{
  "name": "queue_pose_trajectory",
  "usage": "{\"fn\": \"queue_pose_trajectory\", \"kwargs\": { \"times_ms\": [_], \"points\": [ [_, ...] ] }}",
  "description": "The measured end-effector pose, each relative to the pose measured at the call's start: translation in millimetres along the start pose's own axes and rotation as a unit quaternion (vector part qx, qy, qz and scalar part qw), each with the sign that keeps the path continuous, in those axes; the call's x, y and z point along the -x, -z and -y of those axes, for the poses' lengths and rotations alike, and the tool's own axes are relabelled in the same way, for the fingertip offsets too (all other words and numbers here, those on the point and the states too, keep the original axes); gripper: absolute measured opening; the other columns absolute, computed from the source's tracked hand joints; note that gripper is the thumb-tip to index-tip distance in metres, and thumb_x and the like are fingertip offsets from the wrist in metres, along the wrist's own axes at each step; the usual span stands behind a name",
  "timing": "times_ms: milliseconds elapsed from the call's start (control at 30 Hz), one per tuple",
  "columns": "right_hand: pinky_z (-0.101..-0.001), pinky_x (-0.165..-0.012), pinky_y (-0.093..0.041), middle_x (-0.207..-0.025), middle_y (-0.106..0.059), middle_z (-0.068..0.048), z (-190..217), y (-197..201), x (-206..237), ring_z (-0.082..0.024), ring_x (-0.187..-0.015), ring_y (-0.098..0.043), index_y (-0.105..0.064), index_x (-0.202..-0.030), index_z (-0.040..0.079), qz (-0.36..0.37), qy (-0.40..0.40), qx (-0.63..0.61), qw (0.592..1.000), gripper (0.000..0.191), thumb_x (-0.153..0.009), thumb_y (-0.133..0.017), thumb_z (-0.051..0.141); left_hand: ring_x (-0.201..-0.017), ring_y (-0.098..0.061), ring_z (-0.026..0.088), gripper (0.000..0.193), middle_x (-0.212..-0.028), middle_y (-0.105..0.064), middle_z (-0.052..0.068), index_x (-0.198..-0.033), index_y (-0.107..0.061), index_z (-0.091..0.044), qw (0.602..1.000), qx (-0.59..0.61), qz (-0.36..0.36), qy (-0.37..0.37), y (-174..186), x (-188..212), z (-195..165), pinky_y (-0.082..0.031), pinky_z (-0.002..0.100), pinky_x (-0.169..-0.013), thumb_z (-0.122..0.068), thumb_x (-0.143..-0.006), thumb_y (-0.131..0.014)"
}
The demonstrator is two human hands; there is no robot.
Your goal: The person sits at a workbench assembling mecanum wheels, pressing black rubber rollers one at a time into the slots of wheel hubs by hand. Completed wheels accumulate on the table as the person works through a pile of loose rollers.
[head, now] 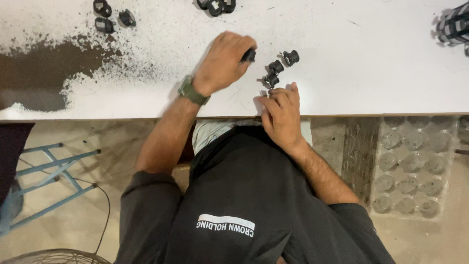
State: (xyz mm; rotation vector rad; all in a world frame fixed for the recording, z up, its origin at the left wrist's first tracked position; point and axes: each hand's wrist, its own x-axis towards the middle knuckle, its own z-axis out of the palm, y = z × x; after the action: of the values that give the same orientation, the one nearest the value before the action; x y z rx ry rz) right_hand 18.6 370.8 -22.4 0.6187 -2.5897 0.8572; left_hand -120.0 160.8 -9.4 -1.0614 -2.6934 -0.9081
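- The worktop [351,73] is one wide white slab filling the upper part of the view. Its paint is worn away to a dark brown patch at the far left, with fine black speckling spreading from it. Its near edge runs straight across, just above the person's lap.
- One grey moulded tray [413,166] with rows of round pockets sits on the floor below the edge, at the right.
- One pale blue metal frame [53,176] stands on the floor at the left.
- The left hand [222,63], with a green watch strap at the wrist, lies on the worktop with its grip closed round one small black part [249,55]; only the tip of that part shows past the fingers.
- The right hand [282,115] rests at the near edge, fingers curled in; whether its grip holds anything I cannot tell.
- Three loose black parts [276,67], short round-bodied pieces with a flared end, lie close together between the two hands, just beyond the right fingertips.
- Three more black pieces [105,22] sit at the far left, and about three [216,6] are cut off by the top edge.
- One striped black-and-white object [454,27] shows at the right edge.
- Open white surface stretches to the right of the hands.
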Motion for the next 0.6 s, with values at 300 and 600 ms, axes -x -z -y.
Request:
{"fn": "queue_pose_trajectory", "kwargs": {
  "times_ms": [300,600],
  "points": [
    [-0.0661,-0.123,-0.013,-0.114,-0.058,-0.012,-1,-4,-9,-0.035,-0.124,-0.052,-0.07,-0.127,0.005,0.024,0.008,-0.001,1.0,0.05,-0.083,-0.087,0.022,-0.111,-0.06,0.029,0.04,-0.108,-0.063,0.007,-0.123,-0.07,-0.011,0.993,0.06,-0.063,0.076,-7,89,-64,-0.034,0.056,-0.117,-0.014,-0.085,-0.082],
    [-0.0651,-0.127,-0.014,-0.108,-0.058,-0.009,-2,-8,-5,-0.032,-0.12,-0.054,-0.072,-0.115,0.007,0.029,-0.004,-0.018,0.999,0.039,-0.082,-0.088,0.017,-0.122,-0.06,0.021,0.024,-0.118,-0.067,0.002,-0.114,-0.073,-0.011,0.993,-0.055,-0.102,-0.006,-6,99,-75,-0.038,0.05,-0.122,-0.009,-0.091,-0.079]
  ]
}}
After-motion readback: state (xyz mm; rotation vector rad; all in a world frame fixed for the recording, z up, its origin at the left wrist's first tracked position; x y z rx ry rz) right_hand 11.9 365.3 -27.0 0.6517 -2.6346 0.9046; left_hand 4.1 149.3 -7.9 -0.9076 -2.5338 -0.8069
